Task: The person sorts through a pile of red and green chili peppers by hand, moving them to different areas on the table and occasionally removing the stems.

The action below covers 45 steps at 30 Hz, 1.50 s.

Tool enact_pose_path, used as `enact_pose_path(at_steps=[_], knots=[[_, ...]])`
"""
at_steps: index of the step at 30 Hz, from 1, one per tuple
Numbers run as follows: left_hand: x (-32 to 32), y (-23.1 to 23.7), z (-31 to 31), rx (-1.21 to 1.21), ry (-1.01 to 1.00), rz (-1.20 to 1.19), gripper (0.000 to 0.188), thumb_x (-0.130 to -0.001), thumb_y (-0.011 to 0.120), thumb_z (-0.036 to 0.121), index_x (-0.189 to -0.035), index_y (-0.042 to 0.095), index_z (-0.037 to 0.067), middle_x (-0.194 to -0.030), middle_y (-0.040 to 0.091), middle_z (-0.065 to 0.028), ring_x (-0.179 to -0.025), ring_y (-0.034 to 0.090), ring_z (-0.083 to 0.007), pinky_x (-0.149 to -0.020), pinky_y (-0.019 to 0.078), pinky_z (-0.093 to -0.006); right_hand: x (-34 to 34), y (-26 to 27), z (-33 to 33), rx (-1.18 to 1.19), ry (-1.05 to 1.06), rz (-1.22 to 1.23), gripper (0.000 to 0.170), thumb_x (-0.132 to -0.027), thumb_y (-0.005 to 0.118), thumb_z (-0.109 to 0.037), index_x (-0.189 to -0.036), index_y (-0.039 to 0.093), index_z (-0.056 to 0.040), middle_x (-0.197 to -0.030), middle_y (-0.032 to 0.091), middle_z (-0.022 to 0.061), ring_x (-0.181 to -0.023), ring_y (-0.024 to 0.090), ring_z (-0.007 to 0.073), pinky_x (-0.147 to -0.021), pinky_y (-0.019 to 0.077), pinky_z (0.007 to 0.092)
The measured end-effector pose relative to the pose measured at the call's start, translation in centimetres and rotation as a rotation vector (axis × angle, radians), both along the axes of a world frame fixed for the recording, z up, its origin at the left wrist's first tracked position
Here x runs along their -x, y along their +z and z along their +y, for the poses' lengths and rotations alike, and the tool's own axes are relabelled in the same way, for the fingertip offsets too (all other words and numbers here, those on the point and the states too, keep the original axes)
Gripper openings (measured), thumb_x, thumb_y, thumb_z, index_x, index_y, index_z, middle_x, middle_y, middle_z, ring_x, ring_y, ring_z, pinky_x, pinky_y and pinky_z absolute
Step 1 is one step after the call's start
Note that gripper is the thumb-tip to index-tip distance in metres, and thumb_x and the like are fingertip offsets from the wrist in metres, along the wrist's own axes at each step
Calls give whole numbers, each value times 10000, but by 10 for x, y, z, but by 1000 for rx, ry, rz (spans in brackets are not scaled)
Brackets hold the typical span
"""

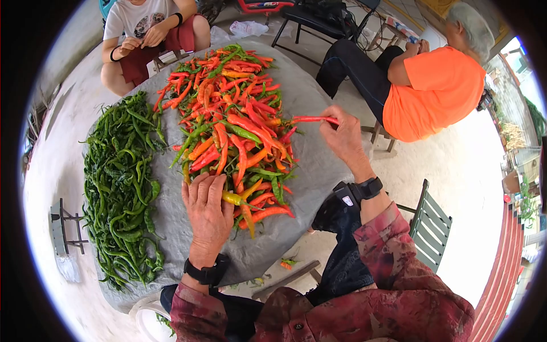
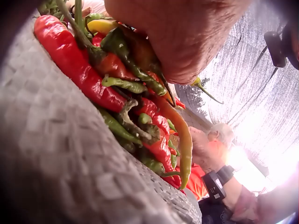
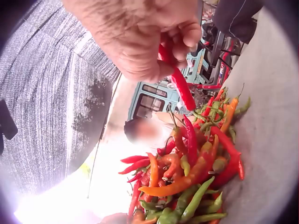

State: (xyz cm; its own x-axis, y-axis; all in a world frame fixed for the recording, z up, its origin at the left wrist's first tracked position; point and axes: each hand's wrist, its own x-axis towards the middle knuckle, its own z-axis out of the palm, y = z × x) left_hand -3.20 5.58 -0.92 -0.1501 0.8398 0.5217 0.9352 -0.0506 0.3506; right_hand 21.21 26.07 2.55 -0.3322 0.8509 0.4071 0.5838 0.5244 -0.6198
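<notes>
My right hand (image 1: pixel 342 137) pinches a slim red chili pepper (image 1: pixel 307 119) between thumb and fingers, off the right side of a heap of red, orange and green chili peppers (image 1: pixel 245 125). In the right wrist view, the same red chili pepper (image 3: pixel 183 91) points down toward the heap. My left hand (image 1: pixel 206 208) lies at the heap's near left edge, fingers bent down over it. A yellow chili pepper (image 1: pixel 232 198) is held by its thumb side, stem outward; in the left wrist view its stem end (image 2: pixel 200 85) sticks out past the hand (image 2: pixel 182 37).
A long pile of green chili peppers (image 1: pixel 122 194) lies left on the grey sheet (image 1: pixel 307 188). One person (image 1: pixel 151 34) sits across the table, another in orange (image 1: pixel 436 94) at the right. A green chair (image 1: pixel 431 228) stands at right, a white bucket (image 1: pixel 142 319) below left.
</notes>
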Motion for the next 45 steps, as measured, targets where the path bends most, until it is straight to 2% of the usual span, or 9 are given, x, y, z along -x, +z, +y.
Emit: enact_pose_path(at_steps=[2,12,14,20,27,30,33,38,45], knots=[[-1,1,-1,11,1,1,424,-737,633,65,-1160,606,61,-1138,600,-99,-1182,513,-312,-1080,279,-599,3,2,0,-64,-72,169,112,-765,632,-36,-874,612,-22,-737,633,122,-645,632,182,-613,486,295],[-1,4,-1,-7,-3,17,398,-757,605,51,-1155,586,65,-1120,597,-108,-1165,515,-327,-1074,302,-567,16,3,-8,-304,-84,28,151,-744,628,20,-884,617,-34,-806,638,87,-620,635,220,-578,509,285],[0,3,0,-9,0,22,401,-756,605,48,-1156,585,63,-1120,597,-109,-1165,515,-327,-1074,303,-566,18,6,-11,-280,33,126,168,-747,642,38,-896,625,-37,-837,644,91,-620,636,205,-573,514,281],[-2,3,0,-7,-11,9,388,-762,603,46,-1149,580,56,-1124,588,-112,-1161,514,-332,-1075,302,-566,18,7,-15,-370,17,255,175,-783,658,39,-937,646,-43,-833,622,76,-660,633,143,-570,499,252],[-1,4,0,-11,-14,6,394,-754,592,26,-1148,578,52,-1121,587,-116,-1154,513,-336,-1073,302,-557,21,3,-14,-290,64,229,150,-789,652,23,-922,639,-44,-805,614,77,-649,620,142,-548,471,260],[-1,3,0,-15,-17,15,402,-750,591,21,-1150,577,50,-1124,587,-116,-1152,515,-336,-1066,309,-550,17,-3,-12,-262,46,-31,133,-783,656,3,-903,631,-48,-764,611,83,-619,607,156,-548,469,274],[-1,4,1,-20,-18,13,405,-748,593,22,-1152,577,50,-1126,588,-117,-1152,516,-335,-1063,312,-546,14,1,-11,-339,-116,-32,123,-776,653,-13,-889,620,-49,-749,617,95,-593,602,178,-548,471,291],[0,2,1,7,-19,1,414,-742,623,50,-1156,598,47,-1133,594,-108,-1176,513,-316,-1070,294,-573,11,6,-14,-333,-100,351,81,-890,620,-79,-964,624,-45,-756,605,56,-619,553,112,-576,455,267],[0,1,0,13,-18,-6,426,-741,620,50,-1166,592,49,-1140,590,-110,-1186,508,-314,-1076,287,-570,30,6,-14,-182,33,345,148,-936,606,-112,-1061,608,-32,-854,615,70,-690,579,114,-619,468,273]])
